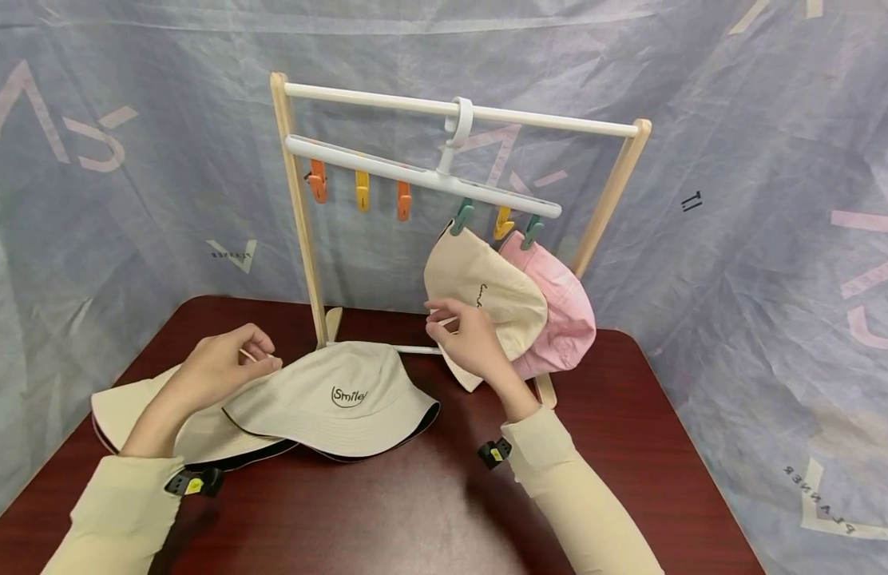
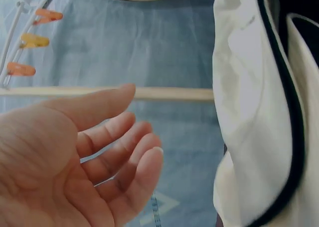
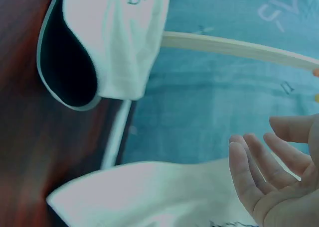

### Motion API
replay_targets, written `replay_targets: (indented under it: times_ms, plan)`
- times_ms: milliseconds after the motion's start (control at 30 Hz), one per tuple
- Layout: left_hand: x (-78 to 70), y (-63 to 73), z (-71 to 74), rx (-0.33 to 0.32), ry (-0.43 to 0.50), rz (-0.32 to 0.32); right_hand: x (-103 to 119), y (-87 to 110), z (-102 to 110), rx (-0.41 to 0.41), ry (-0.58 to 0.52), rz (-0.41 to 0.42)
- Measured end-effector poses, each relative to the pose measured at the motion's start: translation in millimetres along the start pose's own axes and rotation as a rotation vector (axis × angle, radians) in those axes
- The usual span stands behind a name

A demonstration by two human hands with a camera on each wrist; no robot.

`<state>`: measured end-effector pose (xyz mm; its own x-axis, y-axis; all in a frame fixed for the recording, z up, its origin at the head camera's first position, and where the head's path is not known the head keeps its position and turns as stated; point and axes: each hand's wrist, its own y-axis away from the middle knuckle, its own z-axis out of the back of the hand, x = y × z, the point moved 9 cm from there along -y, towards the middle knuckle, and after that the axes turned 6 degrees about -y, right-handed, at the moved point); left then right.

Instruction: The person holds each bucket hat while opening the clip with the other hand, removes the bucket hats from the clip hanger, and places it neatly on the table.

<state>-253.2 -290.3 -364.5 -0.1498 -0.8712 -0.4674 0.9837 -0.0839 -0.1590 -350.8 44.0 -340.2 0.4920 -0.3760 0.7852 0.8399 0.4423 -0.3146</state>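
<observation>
Cream sleeves (image 1: 580,487) enter from the lower left and lower right of the head view, over a dark red table (image 1: 386,519). A black wrist device (image 1: 195,482) sits at the left cuff, another (image 1: 494,453) at the right.

The left hand (image 1: 224,363), left of centre, is empty: its fingers curve loosely, the thumb apart from them. It is above the cream hat (image 1: 200,435) at lower left and just beside the Smile hat (image 1: 346,395), which partly overlaps that hat. The left wrist view shows a gap between fingertips and pale cloth.

The right hand (image 1: 469,335), right of centre, is half open and empty too, its fingers softly bent and thumb apart. It is in front of the beige hat (image 1: 487,279); whether it touches the fabric I cannot tell.

A green clip (image 1: 462,216) holds that hat by its edge; another green clip (image 1: 533,231) holds the pink hat (image 1: 566,311) behind it. Both hang from a white hanger (image 1: 415,175) on a wooden rack (image 1: 300,208), before a grey-blue cloth (image 1: 760,263).
</observation>
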Motion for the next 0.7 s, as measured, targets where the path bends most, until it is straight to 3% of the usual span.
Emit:
replay_targets:
  times_ms: [700]
  plan:
    - [-75.1,-48.8,-4.2,-0.041,0.145,-0.124,38,-2.6,80,-0.156,-0.073,0.108]
